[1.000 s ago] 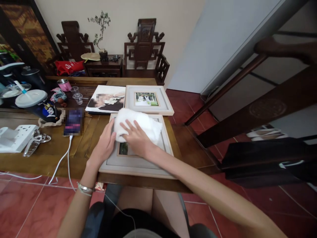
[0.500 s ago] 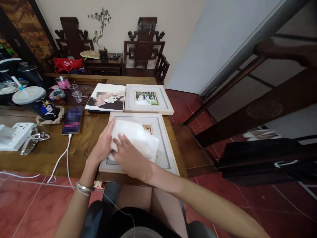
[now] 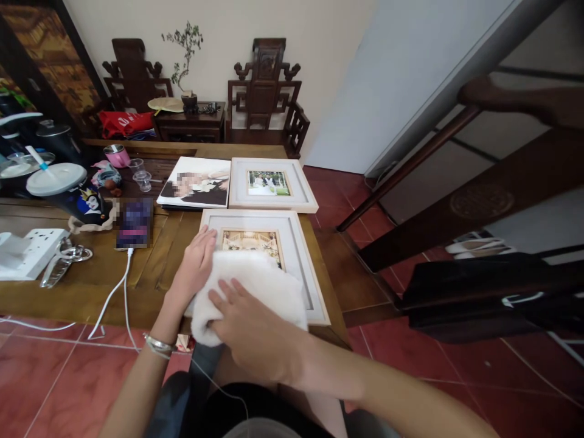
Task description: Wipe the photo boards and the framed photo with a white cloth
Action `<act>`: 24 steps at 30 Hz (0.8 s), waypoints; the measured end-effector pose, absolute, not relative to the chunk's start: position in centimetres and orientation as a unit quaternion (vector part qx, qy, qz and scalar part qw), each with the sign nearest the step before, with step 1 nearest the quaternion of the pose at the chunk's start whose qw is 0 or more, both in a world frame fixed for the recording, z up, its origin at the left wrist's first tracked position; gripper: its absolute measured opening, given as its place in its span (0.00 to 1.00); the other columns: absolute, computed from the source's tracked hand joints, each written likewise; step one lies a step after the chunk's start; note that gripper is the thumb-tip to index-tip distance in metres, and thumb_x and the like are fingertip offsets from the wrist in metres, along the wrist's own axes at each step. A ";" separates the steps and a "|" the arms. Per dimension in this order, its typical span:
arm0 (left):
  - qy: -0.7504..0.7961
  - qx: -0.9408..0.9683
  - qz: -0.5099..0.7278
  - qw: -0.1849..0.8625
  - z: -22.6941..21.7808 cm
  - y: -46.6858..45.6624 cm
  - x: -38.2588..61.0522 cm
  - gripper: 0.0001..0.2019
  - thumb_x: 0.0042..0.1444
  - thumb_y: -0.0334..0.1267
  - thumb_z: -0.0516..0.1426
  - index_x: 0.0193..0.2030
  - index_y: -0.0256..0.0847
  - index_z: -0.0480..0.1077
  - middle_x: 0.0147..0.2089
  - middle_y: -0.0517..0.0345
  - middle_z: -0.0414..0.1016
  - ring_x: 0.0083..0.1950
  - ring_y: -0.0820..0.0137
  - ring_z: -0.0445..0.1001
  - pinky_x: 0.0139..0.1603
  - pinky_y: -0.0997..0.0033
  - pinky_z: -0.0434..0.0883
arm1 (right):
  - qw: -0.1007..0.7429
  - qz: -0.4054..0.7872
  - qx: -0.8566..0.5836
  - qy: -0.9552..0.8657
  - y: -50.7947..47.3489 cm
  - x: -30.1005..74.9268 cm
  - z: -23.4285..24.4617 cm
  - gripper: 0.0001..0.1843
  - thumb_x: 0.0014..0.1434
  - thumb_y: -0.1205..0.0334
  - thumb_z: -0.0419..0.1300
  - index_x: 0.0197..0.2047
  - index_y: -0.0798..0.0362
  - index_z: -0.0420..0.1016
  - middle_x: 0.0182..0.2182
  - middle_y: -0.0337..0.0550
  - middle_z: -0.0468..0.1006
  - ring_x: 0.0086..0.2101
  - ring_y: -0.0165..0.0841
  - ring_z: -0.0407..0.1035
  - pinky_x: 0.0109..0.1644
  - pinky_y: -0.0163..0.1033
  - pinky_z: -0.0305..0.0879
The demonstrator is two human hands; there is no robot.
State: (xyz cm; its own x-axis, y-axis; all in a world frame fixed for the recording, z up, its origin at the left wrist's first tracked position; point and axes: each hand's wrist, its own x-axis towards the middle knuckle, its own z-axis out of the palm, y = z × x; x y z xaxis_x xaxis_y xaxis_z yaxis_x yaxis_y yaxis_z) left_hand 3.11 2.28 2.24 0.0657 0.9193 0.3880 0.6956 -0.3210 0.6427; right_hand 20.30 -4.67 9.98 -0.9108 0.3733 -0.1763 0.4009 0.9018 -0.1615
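A light wooden picture frame [image 3: 314, 292] lies flat at the table's front edge, its photo partly covered. Over its lower part lies a fluffy white cloth [image 3: 260, 274], hanging past the front edge. My right hand [image 3: 255, 337] presses on this cloth, fingers bent and slightly apart, with the thumb side at a fold. At the frame's left side, my left hand [image 3: 195, 261] holds the edge, its fingers close together along the border; its thumb is not clearly visible.
Behind lie another framed photo [image 3: 274, 182] and a photo panel [image 3: 196, 182]. To the left are a phone [image 3: 133, 224] on a white cable, a clear hair claw [image 3: 61, 264], a power strip [image 3: 39, 249] and a lidded cup [image 3: 82, 198]. A dark wooden chair [image 3: 438, 201] stands right.
My right hand has moved the white cloth down toward me, over the frame's front edge. More of the photo shows. My left hand stays at the frame's left side.
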 end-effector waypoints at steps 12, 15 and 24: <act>0.531 0.761 0.364 0.086 1.2 2.7 2.3 0.17 0.66 0.40 0.48 0.49 0.36 0.74 0.56 0.43 0.75 0.66 0.56 0.65 0.66 0.48 0.65 | 0.058 -0.101 0.304 0.945 -5.1 27.9 9.3 0.16 0.53 0.73 0.57 0.42 0.55 0.82 0.60 0.59 0.70 0.62 0.51 0.60 0.67 0.62 0.49; 0.526 0.769 0.353 0.081 1.0 2.7 2.3 0.17 0.65 0.39 0.48 0.49 0.34 0.75 0.58 0.41 0.73 0.68 0.55 0.63 0.67 0.47 0.63 | 0.046 -0.082 0.352 0.931 -5.5 31.6 8.8 0.17 0.46 0.76 0.58 0.36 0.50 0.83 0.55 0.57 0.75 0.58 0.51 0.65 0.67 0.61 0.51; 0.543 0.740 0.376 0.130 2.0 2.2 3.0 0.23 0.69 0.42 0.42 0.63 0.34 0.63 0.67 0.41 0.62 0.70 0.61 0.58 0.71 0.53 0.56 | -0.006 -0.105 0.252 0.962 -4.7 27.6 7.0 0.16 0.58 0.73 0.54 0.41 0.51 0.82 0.67 0.49 0.59 0.67 0.47 0.47 0.70 0.62 0.42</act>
